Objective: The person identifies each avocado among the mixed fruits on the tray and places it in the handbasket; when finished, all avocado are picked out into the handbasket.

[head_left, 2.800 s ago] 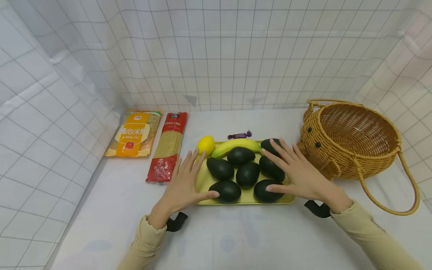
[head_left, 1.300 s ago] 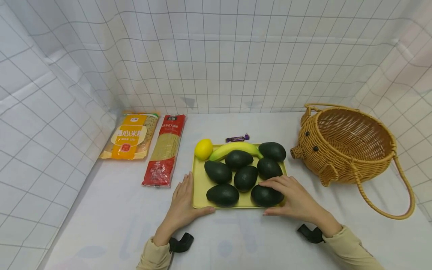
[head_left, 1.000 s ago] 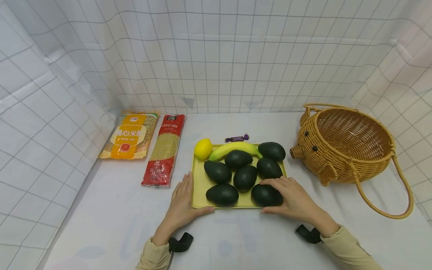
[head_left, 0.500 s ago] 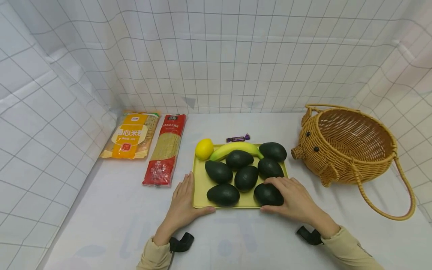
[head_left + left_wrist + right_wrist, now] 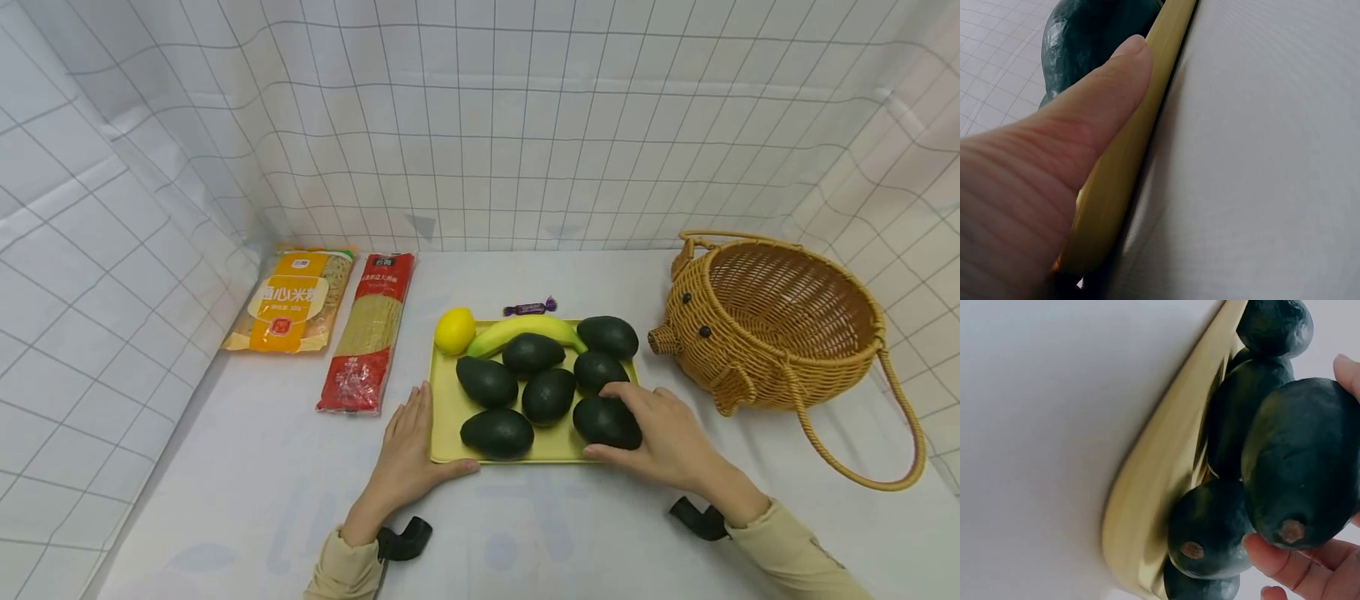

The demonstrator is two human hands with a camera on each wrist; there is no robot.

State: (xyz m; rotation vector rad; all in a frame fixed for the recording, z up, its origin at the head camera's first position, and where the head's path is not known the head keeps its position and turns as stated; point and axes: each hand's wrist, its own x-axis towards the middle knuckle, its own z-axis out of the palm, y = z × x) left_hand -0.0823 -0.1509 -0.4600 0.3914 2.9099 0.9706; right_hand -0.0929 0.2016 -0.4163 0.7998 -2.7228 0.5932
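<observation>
My right hand (image 5: 667, 437) grips a dark green avocado (image 5: 606, 422) over the front right corner of a yellow tray (image 5: 444, 446). In the right wrist view, fingertips hold this avocado (image 5: 1307, 462) by its ends, raised above its neighbours. Several more avocados (image 5: 497, 433) lie in the tray, with a yellow-green banana (image 5: 517, 330) along the back and a lemon (image 5: 454, 331) at the back left corner. My left hand (image 5: 405, 458) rests against the tray's front left corner, fingers straight along its side. The left wrist view has the thumb lying on the tray's rim (image 5: 1113, 194).
A wicker basket (image 5: 780, 387) shaped like a pig stands to the right, its handle hanging toward the front. Left of the tray lie a red spaghetti packet (image 5: 366, 333) and an orange food bag (image 5: 292, 300). Behind the tray is a purple wrapped candy (image 5: 530, 307).
Both hands came down from above the tray. The right hand took hold of the front right avocado, then raised it slightly and shifted right. The left hand settled at the tray corner and has stayed there.
</observation>
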